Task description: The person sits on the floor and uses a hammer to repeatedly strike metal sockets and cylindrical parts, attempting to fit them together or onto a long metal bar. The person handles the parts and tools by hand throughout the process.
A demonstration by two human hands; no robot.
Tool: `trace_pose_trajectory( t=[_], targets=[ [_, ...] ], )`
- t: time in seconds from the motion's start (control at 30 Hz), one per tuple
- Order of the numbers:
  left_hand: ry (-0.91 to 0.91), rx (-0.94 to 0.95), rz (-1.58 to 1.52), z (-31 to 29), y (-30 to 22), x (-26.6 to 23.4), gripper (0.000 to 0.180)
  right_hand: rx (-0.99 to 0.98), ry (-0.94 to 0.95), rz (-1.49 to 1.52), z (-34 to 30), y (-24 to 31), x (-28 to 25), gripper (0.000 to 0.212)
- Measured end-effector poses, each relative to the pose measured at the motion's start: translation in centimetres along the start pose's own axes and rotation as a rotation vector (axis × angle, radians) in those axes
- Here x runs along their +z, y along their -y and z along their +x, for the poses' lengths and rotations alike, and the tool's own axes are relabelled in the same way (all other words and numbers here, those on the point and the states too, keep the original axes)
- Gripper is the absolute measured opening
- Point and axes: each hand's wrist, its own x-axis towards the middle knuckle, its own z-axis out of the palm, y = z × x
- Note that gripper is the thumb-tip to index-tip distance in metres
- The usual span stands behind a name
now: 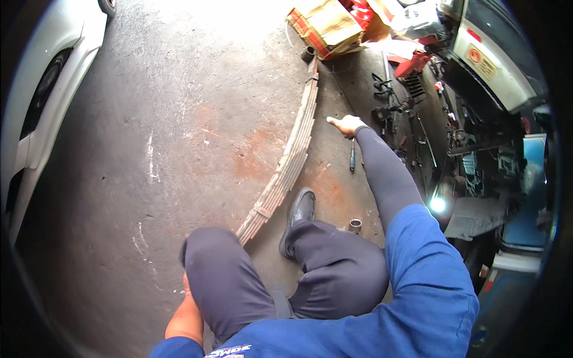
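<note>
You are crouching over a multi-leaf spring (291, 164) that is lying on the concrete floor (197, 161) ahead of you, and you seem to be at a positioning or inspecting step, with no grip on the spring yet. Your right hand (345, 126) is hovering to the right of the spring, apart from it, with one digit pointing left toward the leaves; whether the others are curling around anything you cannot tell from here. A blue-handled screwdriver (352, 157) is sitting just below that hand, contact unclear. Your left hand (187, 282) is mostly hiding behind your left knee (215, 247), its fingers out of sight. The next move is probably calling for a firm hold, since the spring is looking heavy. Its long axis is curving from your left knee up and rightward, the far end pointing away from you toward the cardboard box (329, 30).
</note>
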Motion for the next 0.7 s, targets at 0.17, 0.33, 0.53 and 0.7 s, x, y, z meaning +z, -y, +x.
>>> trace_pose_trajectory(
  t=[0.17,0.33,0.53,0.7],
  targets=[
    [-0.003,0.053,0.08,0.8,-0.8,-3.4,0.034,-0.09,-0.203,0.195,13.5,7.0,2.1,0.108],
    [0.028,0.068,0.114,2.2,-0.4,-5.6,0.034,0.02,-0.194,0.197,17.3,9.3,4.0,0.088],
    [0.009,0.088,0.171,2.8,0.6,-6.1,0.034,0.003,-0.197,0.119,17.3,8.1,4.1,0.075],
    [-0.013,0.145,0.232,4.2,2.6,-5.9,0.034,0.165,-0.186,0.204,13.8,2.1,5.9,0.079]
  ],
)
